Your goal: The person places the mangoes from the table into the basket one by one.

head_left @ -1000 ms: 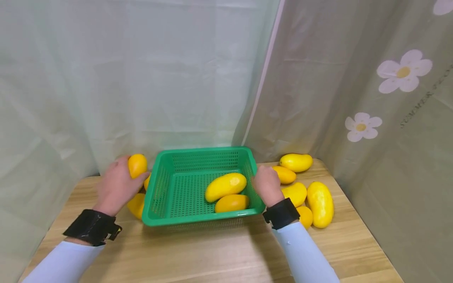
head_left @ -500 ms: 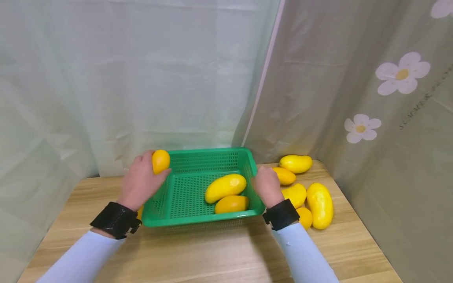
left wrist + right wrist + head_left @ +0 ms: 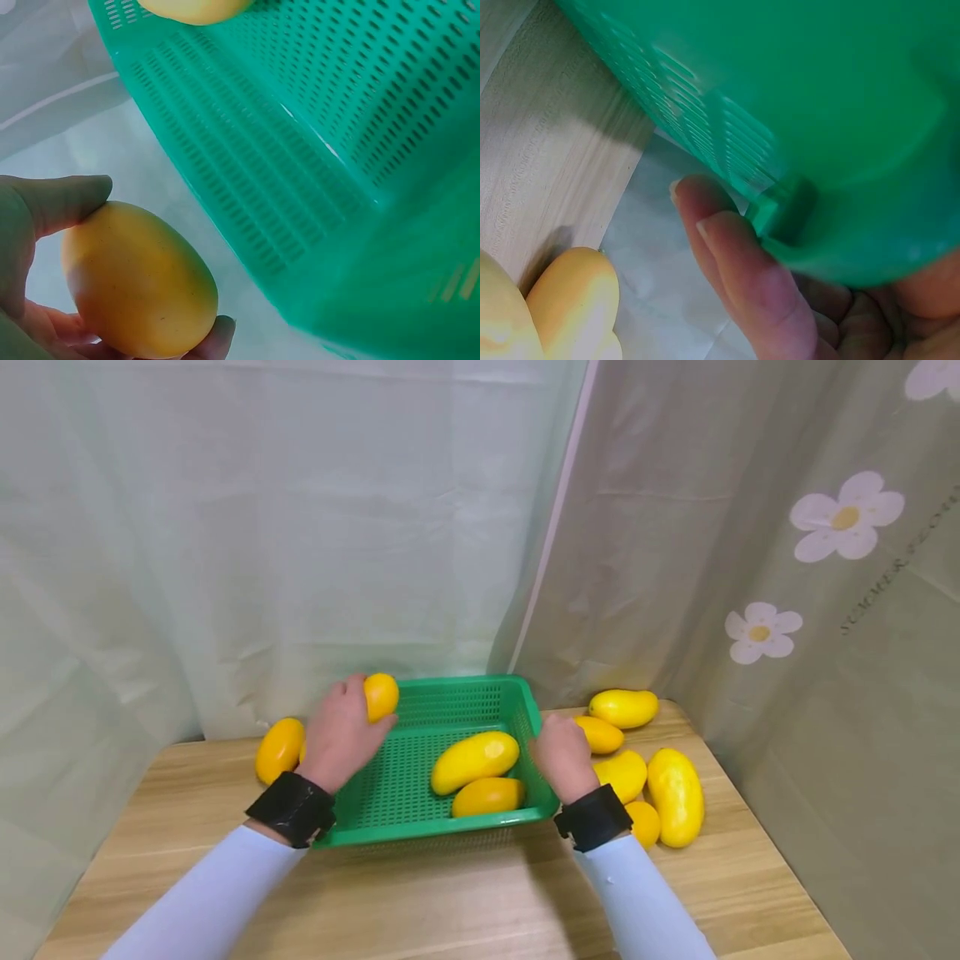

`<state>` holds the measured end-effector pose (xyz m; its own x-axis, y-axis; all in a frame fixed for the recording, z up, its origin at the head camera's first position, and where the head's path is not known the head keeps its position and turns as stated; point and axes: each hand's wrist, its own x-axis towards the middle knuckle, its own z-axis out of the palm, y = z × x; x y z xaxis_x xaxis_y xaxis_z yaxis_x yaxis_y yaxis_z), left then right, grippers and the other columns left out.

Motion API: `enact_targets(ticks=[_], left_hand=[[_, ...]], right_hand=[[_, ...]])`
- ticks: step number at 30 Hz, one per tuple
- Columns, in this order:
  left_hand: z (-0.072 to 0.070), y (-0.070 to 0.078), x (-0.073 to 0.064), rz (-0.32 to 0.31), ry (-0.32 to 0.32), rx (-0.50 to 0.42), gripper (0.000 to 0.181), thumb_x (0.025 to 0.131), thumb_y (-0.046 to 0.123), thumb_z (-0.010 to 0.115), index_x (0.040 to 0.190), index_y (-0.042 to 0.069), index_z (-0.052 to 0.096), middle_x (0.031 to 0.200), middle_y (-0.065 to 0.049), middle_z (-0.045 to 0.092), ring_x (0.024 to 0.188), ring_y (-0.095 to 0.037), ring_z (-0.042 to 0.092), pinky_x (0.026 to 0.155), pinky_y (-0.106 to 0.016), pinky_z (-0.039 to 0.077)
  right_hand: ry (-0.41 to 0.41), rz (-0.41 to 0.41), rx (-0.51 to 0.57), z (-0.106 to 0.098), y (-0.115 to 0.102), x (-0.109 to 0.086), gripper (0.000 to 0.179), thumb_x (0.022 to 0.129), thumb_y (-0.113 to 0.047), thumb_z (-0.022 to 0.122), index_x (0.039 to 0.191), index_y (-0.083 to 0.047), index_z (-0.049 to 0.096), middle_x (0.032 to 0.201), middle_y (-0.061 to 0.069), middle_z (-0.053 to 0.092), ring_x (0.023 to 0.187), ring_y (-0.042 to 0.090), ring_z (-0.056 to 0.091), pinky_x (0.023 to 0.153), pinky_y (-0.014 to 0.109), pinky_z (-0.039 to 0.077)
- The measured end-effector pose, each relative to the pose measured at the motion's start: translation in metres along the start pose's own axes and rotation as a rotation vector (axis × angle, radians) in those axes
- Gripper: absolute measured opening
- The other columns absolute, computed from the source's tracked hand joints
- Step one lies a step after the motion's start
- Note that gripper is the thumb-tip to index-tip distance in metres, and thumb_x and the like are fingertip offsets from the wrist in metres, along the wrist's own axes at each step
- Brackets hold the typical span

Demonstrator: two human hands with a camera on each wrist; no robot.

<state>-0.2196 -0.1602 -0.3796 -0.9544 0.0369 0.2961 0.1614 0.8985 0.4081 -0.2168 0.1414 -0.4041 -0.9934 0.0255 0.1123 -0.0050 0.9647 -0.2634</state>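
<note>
My left hand (image 3: 345, 737) holds an orange-yellow mango (image 3: 382, 697) above the left end of a green plastic basket (image 3: 431, 830). In the left wrist view, thumb and fingers go round this mango (image 3: 141, 281), and the basket wall lies beside it. My right hand (image 3: 564, 758) grips the basket's right rim; its fingers (image 3: 754, 281) curl under the edge in the right wrist view. Inside the basket, toward the right, lie a long yellow mango (image 3: 476, 762) and a smaller orange one, also a mango (image 3: 487, 797). The left hand hides part of the basket's left side.
Several mangoes (image 3: 676, 797) lie on the wooden table (image 3: 450, 902) right of the basket, close to my right wrist. Another mango (image 3: 280, 752) is left of it, with one partly hidden behind my left hand. A curtain (image 3: 360, 527) hangs directly behind.
My left hand has carried the mango rightward, from beside the basket to over its left part. The mango on the table at left has come into view. My right hand stays at the rim.
</note>
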Motion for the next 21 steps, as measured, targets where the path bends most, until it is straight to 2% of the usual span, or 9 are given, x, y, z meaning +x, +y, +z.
enact_targets(ticks=[6, 13, 21], left_hand=[[0.008, 0.013, 0.006, 0.008, -0.010, -0.031, 0.068, 0.080, 0.037, 0.068, 0.128, -0.002, 0.039, 0.106, -0.016, 0.048, 0.084, -0.028, 0.048, 0.062, -0.041, 0.047], [0.026, 0.026, 0.015, 0.026, -0.055, -0.053, 0.067, 0.082, 0.036, 0.067, 0.132, 0.002, 0.039, 0.110, -0.015, 0.047, 0.087, -0.027, 0.050, 0.061, -0.041, 0.047], [0.048, 0.040, 0.028, 0.051, -0.137, -0.116, 0.071, 0.080, 0.033, 0.071, 0.136, 0.005, 0.038, 0.112, -0.017, 0.044, 0.092, -0.026, 0.047, 0.071, -0.040, 0.046]], right_hand=[[0.008, -0.002, -0.002, 0.000, 0.000, 0.000, 0.023, 0.083, -0.017, 0.063, 0.068, -0.007, 0.049, 0.062, 0.007, 0.047, 0.057, 0.020, 0.049, 0.050, 0.031, 0.043], [0.010, 0.000, -0.012, 0.001, 0.000, -0.001, 0.023, 0.083, -0.019, 0.064, 0.070, -0.006, 0.050, 0.063, 0.007, 0.048, 0.058, 0.021, 0.049, 0.051, 0.032, 0.044], [0.029, -0.023, -0.019, 0.002, 0.001, 0.000, 0.025, 0.083, -0.021, 0.066, 0.069, -0.007, 0.050, 0.062, 0.006, 0.047, 0.059, 0.021, 0.049, 0.052, 0.032, 0.043]])
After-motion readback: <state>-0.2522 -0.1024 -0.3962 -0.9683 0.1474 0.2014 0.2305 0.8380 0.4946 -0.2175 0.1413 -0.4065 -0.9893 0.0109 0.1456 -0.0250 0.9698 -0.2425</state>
